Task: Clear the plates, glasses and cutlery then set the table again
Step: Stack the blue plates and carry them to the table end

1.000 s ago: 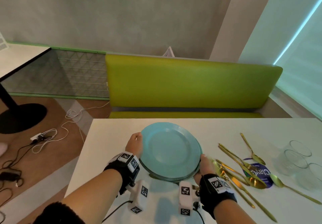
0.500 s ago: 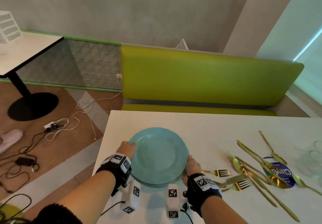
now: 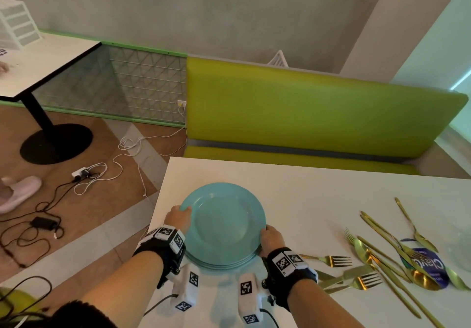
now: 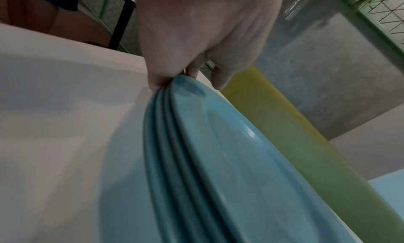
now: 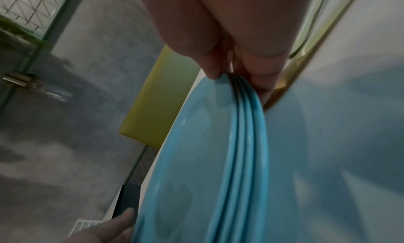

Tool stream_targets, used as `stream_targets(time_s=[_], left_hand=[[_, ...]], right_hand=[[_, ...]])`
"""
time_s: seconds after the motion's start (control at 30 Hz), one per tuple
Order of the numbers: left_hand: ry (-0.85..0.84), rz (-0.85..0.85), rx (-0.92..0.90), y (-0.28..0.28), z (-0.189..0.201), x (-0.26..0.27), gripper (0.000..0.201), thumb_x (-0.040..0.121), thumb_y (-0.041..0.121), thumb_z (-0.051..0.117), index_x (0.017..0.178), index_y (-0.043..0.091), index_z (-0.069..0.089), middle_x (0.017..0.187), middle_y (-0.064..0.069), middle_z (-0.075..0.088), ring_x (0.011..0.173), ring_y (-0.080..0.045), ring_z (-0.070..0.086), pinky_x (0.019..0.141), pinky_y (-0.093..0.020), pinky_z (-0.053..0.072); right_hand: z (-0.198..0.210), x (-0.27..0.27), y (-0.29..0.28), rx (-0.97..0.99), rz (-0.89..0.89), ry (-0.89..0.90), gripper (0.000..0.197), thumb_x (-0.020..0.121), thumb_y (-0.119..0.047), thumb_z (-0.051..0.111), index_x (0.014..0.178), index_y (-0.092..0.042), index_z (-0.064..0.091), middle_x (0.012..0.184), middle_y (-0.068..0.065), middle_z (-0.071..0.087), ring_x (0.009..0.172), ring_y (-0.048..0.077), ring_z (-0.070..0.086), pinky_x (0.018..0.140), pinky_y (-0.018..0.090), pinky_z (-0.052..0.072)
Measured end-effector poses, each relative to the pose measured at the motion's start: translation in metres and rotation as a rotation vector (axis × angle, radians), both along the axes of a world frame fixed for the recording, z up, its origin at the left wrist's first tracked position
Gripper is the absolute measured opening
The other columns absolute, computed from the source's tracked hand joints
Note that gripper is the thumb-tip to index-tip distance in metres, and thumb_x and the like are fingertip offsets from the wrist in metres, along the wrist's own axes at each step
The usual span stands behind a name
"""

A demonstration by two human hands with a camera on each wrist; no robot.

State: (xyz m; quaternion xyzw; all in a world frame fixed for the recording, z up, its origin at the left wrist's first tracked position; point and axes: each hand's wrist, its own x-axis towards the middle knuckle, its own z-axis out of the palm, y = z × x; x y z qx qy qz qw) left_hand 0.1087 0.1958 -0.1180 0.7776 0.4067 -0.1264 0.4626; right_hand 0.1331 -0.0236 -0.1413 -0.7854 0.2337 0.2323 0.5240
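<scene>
From the head view, a stack of teal plates is sitting near the left edge of the white table. The left hand is gripping its left rim and the right hand its right rim. Gold forks and more gold cutlery are lying toward the table's right edge.

In the left wrist view, the left hand is pinching the stacked rims, thumb on top.

In the right wrist view, the right hand is clamping the plates' edges between thumb and fingers; a gold handle is lying just beside them on the table.
</scene>
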Motion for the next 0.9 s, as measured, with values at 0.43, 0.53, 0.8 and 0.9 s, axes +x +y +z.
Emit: stream_targets(time_s=[0.43, 0.53, 0.8, 0.9], left_hand=[[-0.005, -0.018, 0.017, 0.016, 0.004, 0.016, 0.052, 0.096, 0.033, 0.039, 0.135, -0.001, 0.045, 0.135, -0.020, 0.051, 0.123, -0.034, 0.049, 0.098, -0.035, 0.039], [-0.031, 0.039, -0.007, 0.025, 0.005, 0.021, 0.055, 0.095, 0.035, 0.043, 0.137, 0.000, 0.043, 0.140, -0.019, 0.047, 0.129, -0.034, 0.045, 0.104, -0.036, 0.036], [-0.061, 0.132, -0.069, 0.040, 0.001, 0.031, 0.055, 0.090, 0.032, 0.050, 0.133, -0.003, 0.047, 0.134, -0.021, 0.052, 0.120, -0.036, 0.052, 0.098, -0.035, 0.040], [-0.083, 0.161, -0.082, 0.044, 0.000, 0.031, 0.051, 0.089, 0.032, 0.052, 0.127, -0.002, 0.052, 0.128, -0.021, 0.057, 0.115, -0.036, 0.055, 0.097, -0.037, 0.043]], right_hand=[[0.046, 0.004, 0.017, -0.451, 0.357, -0.006, 0.036, 0.099, -0.006, 0.031, 0.130, 0.002, 0.049, 0.137, 0.016, 0.051, 0.127, 0.026, 0.049, 0.099, 0.027, 0.037], [0.054, 0.011, 0.018, -0.534, 0.422, -0.059, 0.037, 0.100, -0.007, 0.030, 0.131, 0.002, 0.049, 0.138, 0.015, 0.050, 0.129, 0.027, 0.046, 0.101, 0.027, 0.035], [0.054, 0.022, 0.033, -0.351, 0.318, -0.051, 0.034, 0.097, -0.006, 0.038, 0.126, 0.009, 0.048, 0.132, 0.023, 0.051, 0.121, 0.031, 0.051, 0.091, 0.030, 0.040], [0.052, 0.027, 0.038, -0.195, 0.186, -0.041, 0.031, 0.093, -0.004, 0.047, 0.119, 0.012, 0.049, 0.124, 0.029, 0.054, 0.095, 0.028, 0.052, 0.071, 0.027, 0.034]])
